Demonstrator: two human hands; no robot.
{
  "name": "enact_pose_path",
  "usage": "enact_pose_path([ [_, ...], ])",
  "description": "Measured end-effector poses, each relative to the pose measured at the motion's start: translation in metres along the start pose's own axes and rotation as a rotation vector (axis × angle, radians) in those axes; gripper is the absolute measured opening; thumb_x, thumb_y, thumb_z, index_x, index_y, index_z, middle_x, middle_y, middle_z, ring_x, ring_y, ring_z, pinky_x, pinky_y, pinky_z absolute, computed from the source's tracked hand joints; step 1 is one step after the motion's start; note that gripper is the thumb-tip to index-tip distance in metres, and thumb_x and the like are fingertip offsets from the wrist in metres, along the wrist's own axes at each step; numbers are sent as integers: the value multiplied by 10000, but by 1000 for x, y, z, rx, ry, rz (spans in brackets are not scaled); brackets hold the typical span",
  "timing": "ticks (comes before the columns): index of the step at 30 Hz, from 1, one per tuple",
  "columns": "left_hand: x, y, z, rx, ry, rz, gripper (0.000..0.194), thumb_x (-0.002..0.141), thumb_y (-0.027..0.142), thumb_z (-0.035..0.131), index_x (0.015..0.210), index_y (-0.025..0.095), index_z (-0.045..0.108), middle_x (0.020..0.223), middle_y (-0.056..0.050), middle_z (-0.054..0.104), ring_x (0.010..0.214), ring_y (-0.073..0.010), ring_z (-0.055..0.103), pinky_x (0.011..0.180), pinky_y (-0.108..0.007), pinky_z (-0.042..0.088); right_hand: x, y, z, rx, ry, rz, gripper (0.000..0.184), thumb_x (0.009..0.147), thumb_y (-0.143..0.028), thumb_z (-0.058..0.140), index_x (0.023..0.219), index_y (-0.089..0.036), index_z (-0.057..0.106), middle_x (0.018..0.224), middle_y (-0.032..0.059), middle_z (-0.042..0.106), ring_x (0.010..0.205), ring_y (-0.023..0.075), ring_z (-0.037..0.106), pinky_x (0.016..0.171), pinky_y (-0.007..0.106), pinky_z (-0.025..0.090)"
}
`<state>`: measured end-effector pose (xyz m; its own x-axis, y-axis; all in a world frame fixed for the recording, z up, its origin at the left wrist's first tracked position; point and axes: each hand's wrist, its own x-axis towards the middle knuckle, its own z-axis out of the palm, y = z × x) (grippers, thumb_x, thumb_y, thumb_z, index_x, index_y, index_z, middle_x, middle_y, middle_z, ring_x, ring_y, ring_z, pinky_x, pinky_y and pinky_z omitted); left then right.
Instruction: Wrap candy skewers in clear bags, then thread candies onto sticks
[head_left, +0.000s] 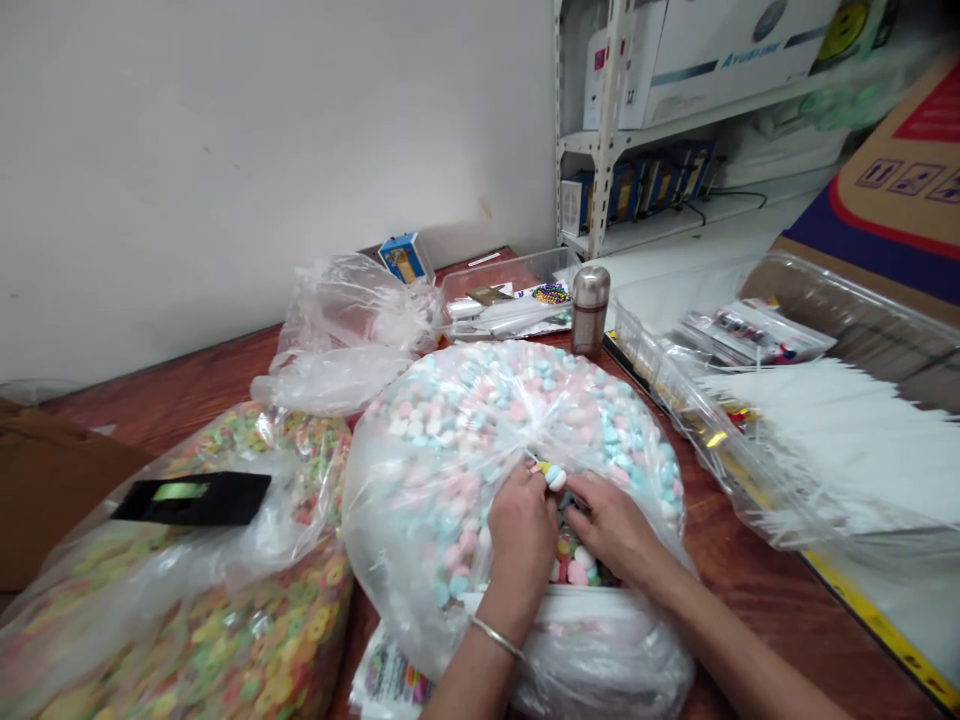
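**Item:** a small striped sweet (553, 476) in white, pale blue and yellow, held just above the gathered mouth of a large clear plastic bag (450, 500) filled with pastel pink and pale blue candies.

**Hands:** the left hand (521, 530), a plain metal bangle (495, 636) on its wrist, had its fingers closed together on the sweet. The right hand (611, 530) lay beside it at the bag's opening, fingers together and tips down among the candies; whether they gripped anything could not be told.

**Surroundings:** the bag sat on a reddish-brown wooden table (750, 610). To its left lay a second clear bag of multicoloured ring-shaped cereal (240, 620), bearing a black label (191, 498), and behind it a crumpled clear plastic bag (341, 335). Further back stood a stainless steel flask (590, 310), a clear plastic tray (502, 300) of small packets and a small blue box (405, 258). To the right was a clear plastic bin (750, 430) holding white sheets (840, 440). White metal shelving (600, 130) and a cardboard carton (885, 170) stood beyond.
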<state>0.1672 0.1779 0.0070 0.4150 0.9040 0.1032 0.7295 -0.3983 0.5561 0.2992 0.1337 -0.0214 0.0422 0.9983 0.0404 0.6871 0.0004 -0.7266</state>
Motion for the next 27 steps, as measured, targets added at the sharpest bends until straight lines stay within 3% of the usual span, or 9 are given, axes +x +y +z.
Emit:
enact_pose_path([
  [4,-1,-1,0,-47,9,0,191,814,88,522,887,201,658,1043,-89,657,953,-237,600,848,-347,439,-3,0,3,4,27,10,252,820,-105,483,1023,-189,605,970,57,603,936,218,551,820,322,407],
  [10,-3,1,2,-127,67,-23,209,769,56,503,839,191,648,976,-89,646,938,-241,586,857,-362,421,-4,-2,9,60,86,14,279,781,-69,484,1003,-190,601,973,64,601,933,218,547,835,329,399],
  [15,-6,4,-8,-318,105,-84,153,716,70,561,777,188,638,947,-78,657,970,-251,591,915,-399,419,-10,-8,-1,230,169,22,102,861,-202,491,809,-189,578,853,49,591,855,218,550,791,341,427],
  [17,-9,4,-16,-439,94,-136,89,729,116,592,773,183,631,922,-79,674,942,-247,618,886,-399,451,-19,-11,-10,346,164,22,157,902,-310,496,831,-194,575,802,19,580,761,186,553,713,308,452],
  [19,-15,4,-22,-586,44,-193,53,767,206,619,804,170,630,881,-90,696,864,-239,657,799,-379,500,-32,-17,-19,473,119,34,239,933,-409,470,927,-198,582,718,-24,550,569,133,500,542,253,434],
  [22,-27,7,-29,-778,-61,-260,232,796,380,652,848,154,632,826,-90,713,746,-214,683,677,-329,535,-49,-28,-30,618,39,62,341,937,-495,472,1049,-199,598,585,-72,474,402,84,352,395,211,343],
  [24,-36,11,-33,-954,-116,-316,316,758,425,711,911,156,650,835,-75,716,728,-190,681,668,-301,539,-56,-37,-35,726,10,55,350,910,-497,544,1075,-201,631,585,-62,511,444,94,422,480,231,440],
  [27,-46,18,-39,-1238,-172,-405,384,697,382,795,999,167,695,904,-66,722,773,-170,668,702,-271,528,-59,-46,-39,896,3,0,330,879,-447,627,1108,-210,657,826,14,673,750,173,618,816,339,523],
])
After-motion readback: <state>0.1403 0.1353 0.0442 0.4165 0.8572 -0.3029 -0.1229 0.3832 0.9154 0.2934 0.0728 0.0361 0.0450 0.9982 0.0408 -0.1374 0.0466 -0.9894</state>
